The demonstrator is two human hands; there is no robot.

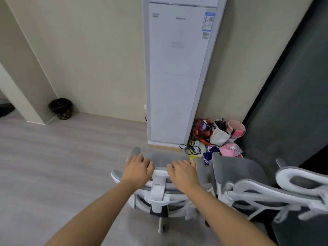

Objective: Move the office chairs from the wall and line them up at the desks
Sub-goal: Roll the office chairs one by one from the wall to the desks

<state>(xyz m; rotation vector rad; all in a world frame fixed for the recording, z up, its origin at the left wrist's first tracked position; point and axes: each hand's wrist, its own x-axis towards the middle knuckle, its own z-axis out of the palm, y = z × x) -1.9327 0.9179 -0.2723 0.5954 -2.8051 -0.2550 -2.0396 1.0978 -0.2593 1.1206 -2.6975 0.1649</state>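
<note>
My worry here is the crowding on my right. The chair (159, 181) I have hold of sits just beside a second chair (236, 176), and a third chair (298, 185) leans in behind that one — their armrests and frames look close enough to snag. If I drag mine straight back, an armrest could catch the neighbour and pull it along or tip it. The loose black cable (190, 149) on the floor near the base of the tall white air conditioner (177, 77) is another risk: a caster rolling over it could jam, or tug at whatever it is plugged into. The pile of bags and clutter (218, 135) in the corner lies near enough to be knocked if the chair swings right. I would steer it left, toward the bare floor, before turning.

Both my hands are on top of the chair's backrest, fingers draped forward over its upper edge. My left hand (138, 167) grips the top near the left corner, and my right hand (184, 172) grips near the right corner, the headrest bracket between my wrists. The chair stands directly in front of me, its back toward me, still close to the wall, with no desk in sight
</note>
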